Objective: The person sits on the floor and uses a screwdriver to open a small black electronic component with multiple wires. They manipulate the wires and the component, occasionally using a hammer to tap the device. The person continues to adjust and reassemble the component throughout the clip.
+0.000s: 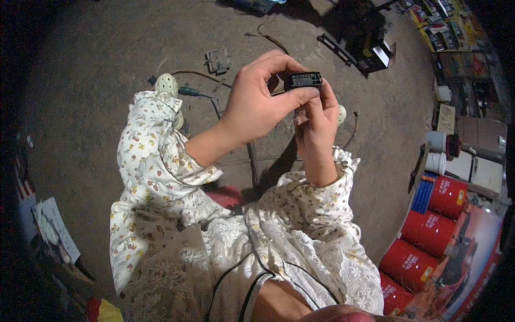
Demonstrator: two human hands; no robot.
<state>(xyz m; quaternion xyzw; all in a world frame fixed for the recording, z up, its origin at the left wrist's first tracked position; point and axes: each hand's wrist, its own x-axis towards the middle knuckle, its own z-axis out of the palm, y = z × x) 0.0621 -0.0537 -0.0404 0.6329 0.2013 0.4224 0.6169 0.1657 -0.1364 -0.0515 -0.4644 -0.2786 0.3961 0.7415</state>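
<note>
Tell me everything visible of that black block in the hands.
The black block is rectangular and plastic-looking, with rows of small cell-like openings on its visible face. It is held above the floor, long side roughly crosswise. The left hand grips its left end; the right hand holds its right end. Its far side is hidden.

Looking like a workshop or garage, showing a rough, stained floor [80, 123] under the grip [304, 95], lining up red drums [410, 260] and white buckets [435, 163] well to its right, displaying a cord [197, 72] and metal part [218, 60] left of it
</note>
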